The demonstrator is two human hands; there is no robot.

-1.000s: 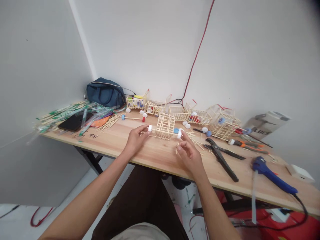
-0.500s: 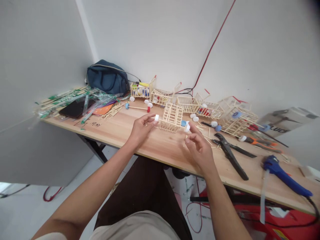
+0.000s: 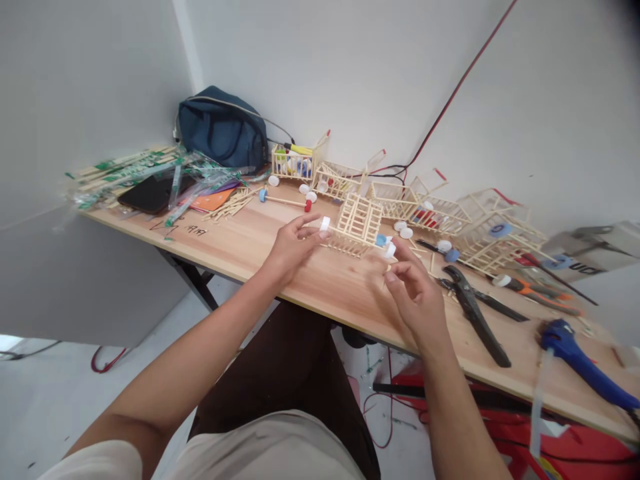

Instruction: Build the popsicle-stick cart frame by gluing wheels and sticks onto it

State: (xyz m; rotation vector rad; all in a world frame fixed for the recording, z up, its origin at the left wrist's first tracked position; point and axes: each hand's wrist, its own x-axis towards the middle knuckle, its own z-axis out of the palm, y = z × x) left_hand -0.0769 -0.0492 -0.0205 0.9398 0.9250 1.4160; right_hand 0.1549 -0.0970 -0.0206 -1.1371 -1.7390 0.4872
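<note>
On the table in front of me lies a small cart (image 3: 359,219) built of thin wooden sticks, tipped on its side, with bottle-cap wheels. My left hand (image 3: 296,248) pinches a white bottle cap (image 3: 325,225) at the cart's left end between thumb and fingers. By the right end, where a blue cap (image 3: 381,240) and a white cap (image 3: 389,250) sit, is my right hand (image 3: 416,283). Its index finger reaches beside the white cap, and its thumb and a curled finger close around a tiny pale piece too small to make out.
More stick carts (image 3: 443,217) line the wall. A cap axle (image 3: 285,200), loose sticks (image 3: 230,204), a phone (image 3: 155,191) and a blue bag (image 3: 223,130) are at the left. Black-handled pliers (image 3: 477,317), orange-handled pliers (image 3: 543,293) and a blue glue gun (image 3: 585,367) lie right.
The camera view has shifted, so the whole scene sits further right. Both hands keep nearly the same places at the two ends of the cart.
</note>
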